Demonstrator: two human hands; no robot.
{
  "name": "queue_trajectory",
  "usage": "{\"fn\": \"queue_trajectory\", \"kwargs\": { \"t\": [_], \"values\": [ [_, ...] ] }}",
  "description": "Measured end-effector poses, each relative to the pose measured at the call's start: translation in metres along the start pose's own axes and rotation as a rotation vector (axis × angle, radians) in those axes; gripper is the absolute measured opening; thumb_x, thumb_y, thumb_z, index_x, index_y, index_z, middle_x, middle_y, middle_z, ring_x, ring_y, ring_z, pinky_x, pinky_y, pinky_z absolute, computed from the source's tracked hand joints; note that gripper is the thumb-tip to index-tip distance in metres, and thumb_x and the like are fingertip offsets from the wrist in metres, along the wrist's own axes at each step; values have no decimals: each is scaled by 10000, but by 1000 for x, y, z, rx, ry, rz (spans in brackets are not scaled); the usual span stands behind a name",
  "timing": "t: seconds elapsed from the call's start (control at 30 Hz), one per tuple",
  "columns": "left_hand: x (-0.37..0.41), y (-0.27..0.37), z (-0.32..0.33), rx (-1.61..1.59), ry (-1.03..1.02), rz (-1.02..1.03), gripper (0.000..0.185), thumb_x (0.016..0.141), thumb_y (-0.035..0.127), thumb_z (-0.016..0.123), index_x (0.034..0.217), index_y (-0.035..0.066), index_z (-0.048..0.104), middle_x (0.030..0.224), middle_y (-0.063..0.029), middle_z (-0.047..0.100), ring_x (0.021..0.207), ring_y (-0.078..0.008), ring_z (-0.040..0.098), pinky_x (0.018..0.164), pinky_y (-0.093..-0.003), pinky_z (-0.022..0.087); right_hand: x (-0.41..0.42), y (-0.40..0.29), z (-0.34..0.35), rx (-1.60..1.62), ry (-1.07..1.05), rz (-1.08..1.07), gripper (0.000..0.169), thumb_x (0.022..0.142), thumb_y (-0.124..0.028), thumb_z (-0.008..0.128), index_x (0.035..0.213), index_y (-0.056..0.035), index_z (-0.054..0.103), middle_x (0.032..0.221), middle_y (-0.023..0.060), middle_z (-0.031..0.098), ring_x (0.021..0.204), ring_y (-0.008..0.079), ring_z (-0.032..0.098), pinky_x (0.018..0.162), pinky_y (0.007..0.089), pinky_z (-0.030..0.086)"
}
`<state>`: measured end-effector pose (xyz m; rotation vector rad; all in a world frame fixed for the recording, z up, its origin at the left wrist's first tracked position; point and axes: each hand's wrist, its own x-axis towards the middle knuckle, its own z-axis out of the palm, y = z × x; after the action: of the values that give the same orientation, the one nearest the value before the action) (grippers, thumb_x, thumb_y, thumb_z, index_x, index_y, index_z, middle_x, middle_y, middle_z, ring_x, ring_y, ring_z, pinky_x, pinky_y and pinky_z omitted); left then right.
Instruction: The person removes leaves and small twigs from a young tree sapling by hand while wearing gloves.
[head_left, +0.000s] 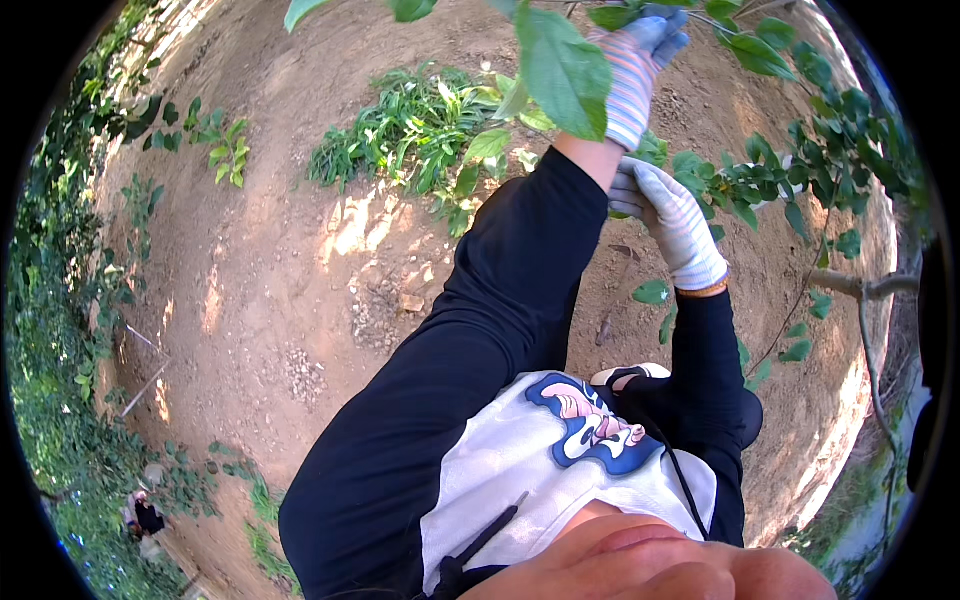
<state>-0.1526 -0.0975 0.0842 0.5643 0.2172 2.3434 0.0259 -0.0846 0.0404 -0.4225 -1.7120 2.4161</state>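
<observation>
At the top of the head view, my left hand (634, 79), in a striped knit glove with grey-blue fingers, reaches up among leaves. Its fingers curl around a thin leafy twig (709, 21), partly hidden by foliage. A large green leaf (564, 71) hangs in front of the left wrist. Below that wrist is my right hand (671, 217), gloved alike, its fingers bent and close together. My left forearm hides part of the right fingertips, and whether they pinch something is unclear. Green leaves (694, 169) lie behind and beside the right hand.
Low green plants (409, 127) grow from the brown soil (255, 247) at centre left. A bare branch (844, 283) juts in at right, near leafy shoots (832, 161). My shoe (637, 371) rests below. Another person (146, 516) is far off at lower left, beside dense foliage (49, 300).
</observation>
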Motion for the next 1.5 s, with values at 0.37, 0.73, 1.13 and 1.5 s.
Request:
{"fn": "queue_trajectory", "kwargs": {
  "t": [0.37, 0.73, 1.13, 1.5],
  "values": [
    [-9, 0, 24, 136, -97, -223, 374, 956, 275, 497, 1176, -15, 581, 1139, -135, 637, 1031, -199, 606, 949, -327, 471, -86, -102, 8, -312, 268, -441, 352, 1024, -230, 477, 1253, 15, 585, 1121, 96, 667, 1051, 161, 628, 930, 288, 487],
    [-31, 41, 13, 425, -226, -349, 582, 957, 442, 392, 1243, -49, 519, 1210, -186, 600, 1108, -252, 573, 1008, -369, 431, 2, -48, -18, 68, 176, -170, 596, 994, -466, 467, 1366, -1, 465, 1247, 122, 598, 1170, 194, 550, 1009, 334, 428],
    [-42, 47, -1, 475, -213, -427, 814, 958, 623, 278, 1317, -87, 452, 1287, -243, 559, 1193, -310, 537, 1072, -415, 387, 42, -26, -14, 131, 98, -138, 436, 986, -365, 546, 1264, -33, 592, 1160, 34, 646, 1059, 80, 577, 932, 226, 446],
    [-39, 12, -6, 880, 87, -613, 622, 937, 533, 529, 1130, -54, 594, 874, -129, 671, 713, -218, 640, 691, -319, 546, 6, -22, -40, -46, 61, -60, 544, 848, -420, 729, 1175, 3, 627, 957, 63, 696, 810, 127, 652, 708, 276, 533]
  ]
}}
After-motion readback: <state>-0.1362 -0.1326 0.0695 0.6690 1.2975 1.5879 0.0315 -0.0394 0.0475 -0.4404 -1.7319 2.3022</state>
